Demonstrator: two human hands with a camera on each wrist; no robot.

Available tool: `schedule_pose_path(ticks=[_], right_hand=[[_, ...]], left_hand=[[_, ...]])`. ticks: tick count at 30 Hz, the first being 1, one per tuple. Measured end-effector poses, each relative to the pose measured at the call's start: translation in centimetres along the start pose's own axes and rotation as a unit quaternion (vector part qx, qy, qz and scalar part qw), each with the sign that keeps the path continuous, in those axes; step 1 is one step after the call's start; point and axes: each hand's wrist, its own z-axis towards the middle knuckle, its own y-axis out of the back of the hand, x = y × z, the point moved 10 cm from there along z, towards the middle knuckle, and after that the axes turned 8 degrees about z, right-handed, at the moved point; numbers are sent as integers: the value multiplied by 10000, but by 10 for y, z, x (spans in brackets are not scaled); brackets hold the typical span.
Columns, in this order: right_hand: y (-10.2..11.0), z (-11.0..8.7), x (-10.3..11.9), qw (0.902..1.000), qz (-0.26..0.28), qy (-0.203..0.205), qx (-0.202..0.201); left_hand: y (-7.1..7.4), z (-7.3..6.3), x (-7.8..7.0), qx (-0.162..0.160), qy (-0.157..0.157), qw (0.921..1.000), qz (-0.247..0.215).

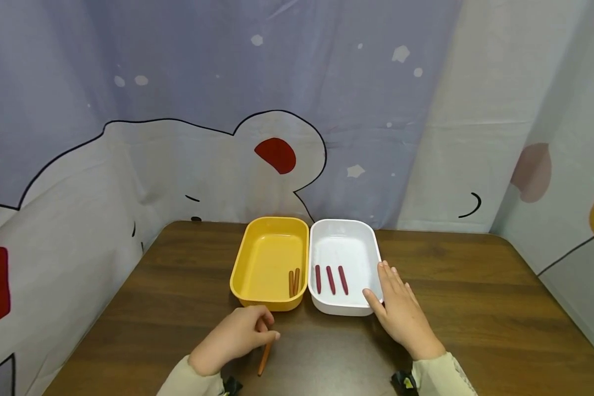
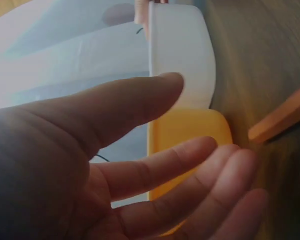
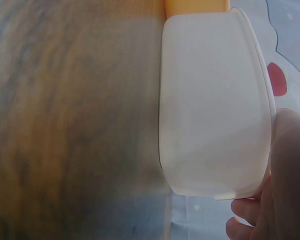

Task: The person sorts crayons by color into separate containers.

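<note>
My left hand (image 1: 242,336) hovers just in front of the yellow tray (image 1: 239,275), over an orange-brown crayon-like stick (image 1: 264,360). In the left wrist view, its thumb and fingers are apart and loosely bent, with nothing between them; the stick (image 2: 282,116) shows off to the right of the fingertips. My right hand (image 1: 403,313) rests at the near right corner of the white tray (image 1: 344,309), fingers straight along the right rim and thumb over the front rim. Three dark red sticks (image 1: 330,280) lie in the white tray. Two brown sticks (image 1: 291,284) lie in the yellow one.
Both trays stand side by side at the back of a brown wooden table (image 1: 475,308). Behind it hangs a printed curtain (image 1: 366,110), which also runs along the left and right sides. A dark wristband (image 1: 404,380) shows by the right sleeve.
</note>
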Motion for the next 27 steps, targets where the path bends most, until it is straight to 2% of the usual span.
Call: schedule_pose_path(ticks=[12, 17, 24, 27], right_hand=[[0, 0, -2, 10000, -41, 52, -32], [0, 0, -1, 10000, 5, 42, -23], [0, 0, 0, 10000, 17, 53, -5], [0, -1, 0, 10000, 28, 51, 2]], left_hand=[[-14, 2, 9, 177, 106, 9998, 65], [-17, 3, 9, 153, 134, 9998, 75], [-18, 5, 6, -58, 25, 9981, 614], [-21, 6, 7, -47, -14, 9980, 637]])
